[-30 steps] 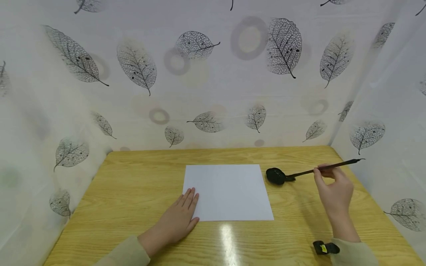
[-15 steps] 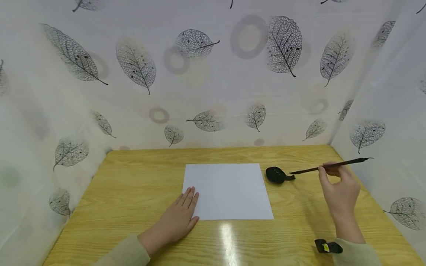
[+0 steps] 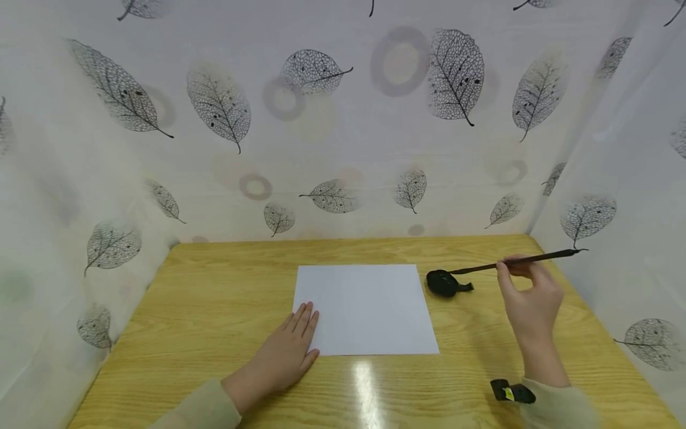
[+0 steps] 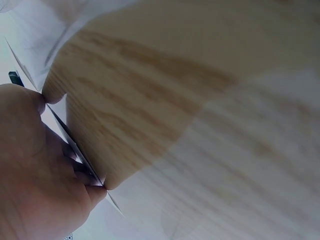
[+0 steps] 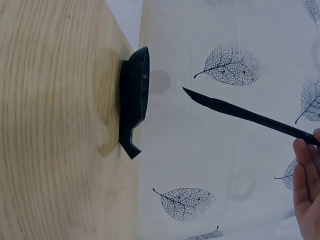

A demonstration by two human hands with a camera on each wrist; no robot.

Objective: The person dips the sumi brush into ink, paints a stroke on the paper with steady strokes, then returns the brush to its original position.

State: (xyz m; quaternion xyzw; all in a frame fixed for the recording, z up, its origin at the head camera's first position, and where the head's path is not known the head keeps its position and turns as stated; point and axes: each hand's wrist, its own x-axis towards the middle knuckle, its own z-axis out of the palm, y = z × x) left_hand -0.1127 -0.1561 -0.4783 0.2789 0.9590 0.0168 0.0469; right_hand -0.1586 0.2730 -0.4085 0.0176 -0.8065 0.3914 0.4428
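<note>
Inking step: right hand pinches brush, tip lifted just above ink dish. Left hand lies flat on paper corner, desk centre. Next move likely needs tip carried over paper.

A light wooden table stands enclosed on three sides by a white curtain printed with grey skeleton leaves and pale rings.

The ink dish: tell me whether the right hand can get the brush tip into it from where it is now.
Probably yes. The right hand pinches the brush, whose tip hangs just above the ink dish, apart from it, with nothing in between.
</note>
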